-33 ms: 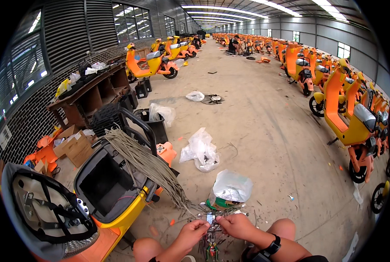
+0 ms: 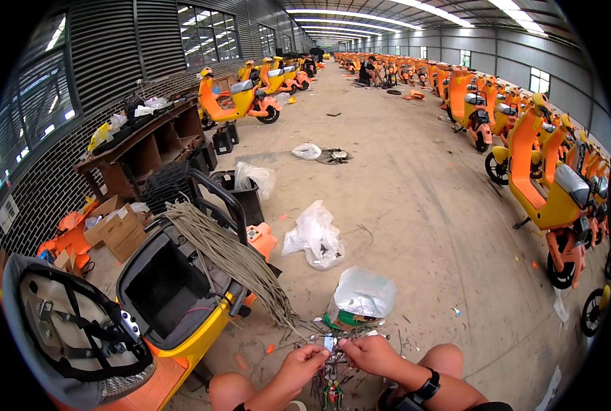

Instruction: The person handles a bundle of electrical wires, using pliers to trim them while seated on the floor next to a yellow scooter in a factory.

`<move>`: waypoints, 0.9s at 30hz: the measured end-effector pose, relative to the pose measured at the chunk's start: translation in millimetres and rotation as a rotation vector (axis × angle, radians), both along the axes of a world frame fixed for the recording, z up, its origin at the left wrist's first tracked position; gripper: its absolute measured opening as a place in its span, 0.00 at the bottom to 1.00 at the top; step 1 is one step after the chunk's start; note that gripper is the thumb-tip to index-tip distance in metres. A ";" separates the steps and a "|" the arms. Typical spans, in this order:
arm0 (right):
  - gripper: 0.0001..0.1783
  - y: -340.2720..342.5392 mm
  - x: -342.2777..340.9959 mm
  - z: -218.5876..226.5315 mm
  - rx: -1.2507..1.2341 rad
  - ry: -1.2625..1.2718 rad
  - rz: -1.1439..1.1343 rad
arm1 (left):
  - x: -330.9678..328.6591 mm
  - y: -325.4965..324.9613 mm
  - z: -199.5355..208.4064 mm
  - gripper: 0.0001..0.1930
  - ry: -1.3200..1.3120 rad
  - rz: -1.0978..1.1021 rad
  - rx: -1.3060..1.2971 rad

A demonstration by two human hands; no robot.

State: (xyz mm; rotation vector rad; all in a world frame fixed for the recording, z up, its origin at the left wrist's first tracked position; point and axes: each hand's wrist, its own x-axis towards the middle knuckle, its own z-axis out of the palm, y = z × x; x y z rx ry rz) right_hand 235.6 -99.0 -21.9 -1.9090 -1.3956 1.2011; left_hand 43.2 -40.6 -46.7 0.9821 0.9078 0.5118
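Note:
My left hand [image 2: 301, 365] and my right hand [image 2: 370, 354] come together low in the middle, thumbs and fingertips pinched a short way apart. What they pinch is too small to make out. A small pale, shiny piece [image 2: 330, 342] shows between the fingertips; I cannot tell whether it is held or lies behind them. Below the hands are pliers [image 2: 332, 393] with green and red handles, among dark scraps and thin wires. Just beyond the right hand stands a container with green on its side, partly covered by a clear plastic bag [image 2: 364, 291].
At my left is a yellow and orange scooter with its storage box [image 2: 161, 284] open and a bundle of grey cables [image 2: 230, 257] across it. Ahead lies a white plastic bag [image 2: 315, 236]. Parked scooters [image 2: 538, 178] line the right side. Another person [image 2: 372, 70] sits far off.

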 end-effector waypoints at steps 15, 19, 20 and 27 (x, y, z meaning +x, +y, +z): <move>0.19 -8.1 -19.8 3.7 0.227 0.112 -0.070 | -5.6 -7.4 9.4 0.08 -0.003 0.030 0.051; 0.28 -8.9 -19.1 5.5 0.189 0.081 -0.139 | -1.2 -19.3 17.2 0.09 0.019 0.089 0.137; 0.28 -10.3 -16.0 3.8 0.181 0.072 -0.150 | 1.8 -20.0 11.1 0.08 -0.007 0.100 0.169; 0.15 -19.6 -22.6 6.6 0.470 0.294 -0.043 | -0.7 -29.6 24.8 0.07 0.015 0.212 0.232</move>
